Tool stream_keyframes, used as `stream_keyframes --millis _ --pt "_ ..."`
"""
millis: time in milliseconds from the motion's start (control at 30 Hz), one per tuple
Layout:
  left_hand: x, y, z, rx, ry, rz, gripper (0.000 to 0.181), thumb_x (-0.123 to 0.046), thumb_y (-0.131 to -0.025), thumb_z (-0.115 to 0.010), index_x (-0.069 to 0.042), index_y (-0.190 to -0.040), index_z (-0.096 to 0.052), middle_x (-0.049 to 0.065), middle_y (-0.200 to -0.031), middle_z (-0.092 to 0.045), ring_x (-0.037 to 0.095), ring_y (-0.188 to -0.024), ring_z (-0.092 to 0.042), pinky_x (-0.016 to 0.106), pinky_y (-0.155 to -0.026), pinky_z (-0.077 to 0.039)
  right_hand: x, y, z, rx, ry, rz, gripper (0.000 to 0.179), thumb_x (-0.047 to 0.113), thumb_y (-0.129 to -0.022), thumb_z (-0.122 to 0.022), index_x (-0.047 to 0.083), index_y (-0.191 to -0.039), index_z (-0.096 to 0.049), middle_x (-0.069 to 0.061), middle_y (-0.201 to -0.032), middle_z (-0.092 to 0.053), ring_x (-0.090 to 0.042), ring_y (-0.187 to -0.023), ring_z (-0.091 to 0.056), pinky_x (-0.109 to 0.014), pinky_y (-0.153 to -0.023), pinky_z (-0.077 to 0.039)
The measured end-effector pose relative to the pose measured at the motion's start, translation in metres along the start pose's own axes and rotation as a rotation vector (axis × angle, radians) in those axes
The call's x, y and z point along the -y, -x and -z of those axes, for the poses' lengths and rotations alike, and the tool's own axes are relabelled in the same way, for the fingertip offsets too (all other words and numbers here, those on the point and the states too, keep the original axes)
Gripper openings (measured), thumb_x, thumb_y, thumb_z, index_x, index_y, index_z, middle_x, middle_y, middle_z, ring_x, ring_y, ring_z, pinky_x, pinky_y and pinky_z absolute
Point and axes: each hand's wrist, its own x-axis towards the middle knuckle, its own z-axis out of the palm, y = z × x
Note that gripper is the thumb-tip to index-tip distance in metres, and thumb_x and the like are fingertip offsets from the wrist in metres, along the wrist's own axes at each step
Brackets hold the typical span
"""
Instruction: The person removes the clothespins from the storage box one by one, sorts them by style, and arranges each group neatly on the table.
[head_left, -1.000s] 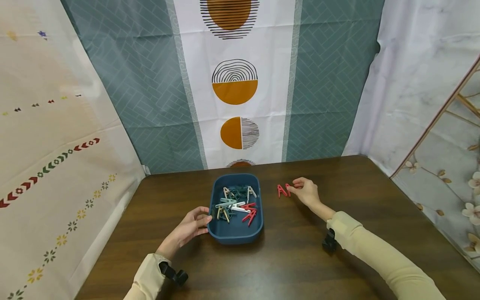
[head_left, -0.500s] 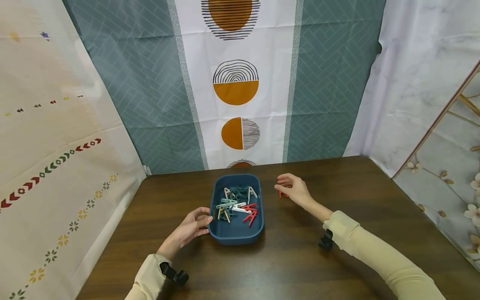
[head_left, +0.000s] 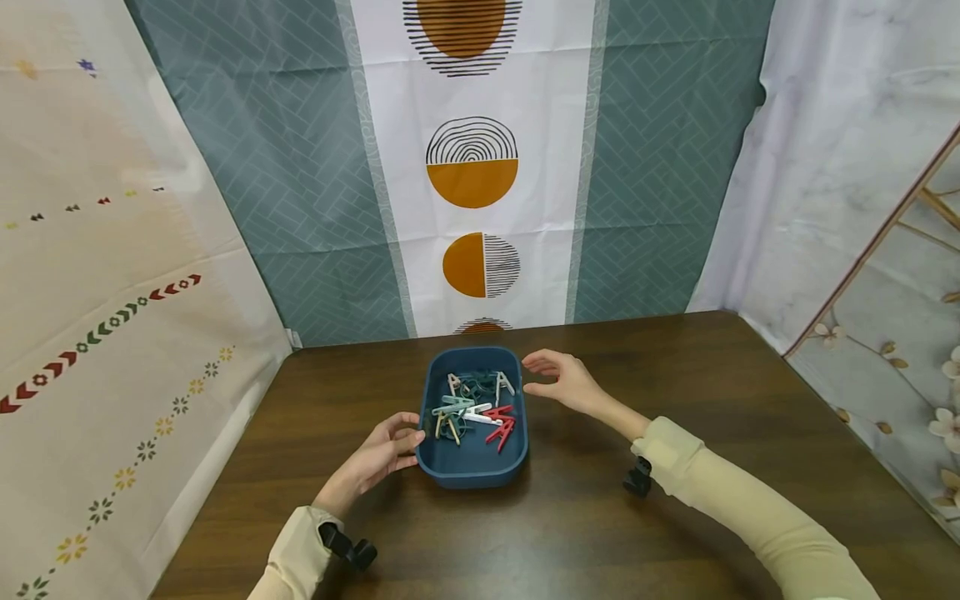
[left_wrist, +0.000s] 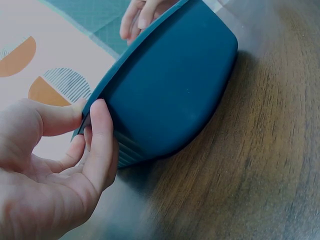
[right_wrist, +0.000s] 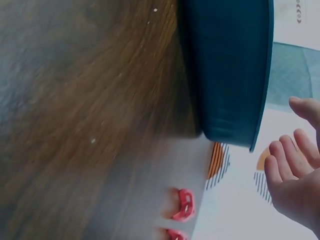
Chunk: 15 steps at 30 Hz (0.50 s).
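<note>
A dark blue plastic basket [head_left: 471, 480] stands on the table, holding several clothespins: red clothespins [head_left: 501, 432], a white clothespin [head_left: 480, 414], a pale green clothespin [head_left: 453, 404] and beige ones. My left hand [head_left: 384, 454] pinches the basket's left rim between thumb and fingers, as the left wrist view shows. Beside the right rim, my right hand [head_left: 567, 383] is spread with nothing in it. Two red clothespins [right_wrist: 186, 205] lie on the table in the right wrist view; in the head view the right hand hides them.
The brown wooden table [head_left: 600, 533] extends around the basket. A patterned curtain [head_left: 480, 250] hangs behind its far edge, with printed cloths on the left and right sides. Dark green cord-like pieces [head_left: 474, 387] lie among the clothespins.
My right hand has moved left from the red clothespins on the table to the basket's right rim, its fingers spreading apart. The left hand and basket have stayed in place.
</note>
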Motion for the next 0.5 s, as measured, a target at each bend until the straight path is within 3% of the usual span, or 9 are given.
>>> stream_keyframes --millis 333,500 --pt "0.001 0.001 0.001 0.016 0.028 -0.012 0.054 -0.02 -0.097 -0.059 0.005 -0.135 -0.028 0.006 -0.101 -0.058 0.01 -0.08 -0.062 0.023 -0.074 -0.057 0.012 -0.007 -0.007 0.171 0.04 0.073 0.053 0.016 -0.08 -0.079 0.005 -0.127 -0.057 -0.016 -0.126 -0.062 -0.03 -0.115 -0.06 -0.045 -0.101 -0.048" --pt "0.002 0.0 0.0 0.023 0.029 -0.019 0.058 -0.021 -0.096 -0.06 0.005 -0.135 -0.028 0.005 -0.101 -0.058 0.01 -0.08 -0.063 0.023 -0.074 -0.057 0.014 -0.014 -0.013 0.277 0.117 0.097 0.054 0.013 -0.08 -0.079 0.006 -0.128 -0.057 -0.015 -0.128 -0.061 -0.029 -0.116 -0.06 -0.046 -0.102 -0.048"
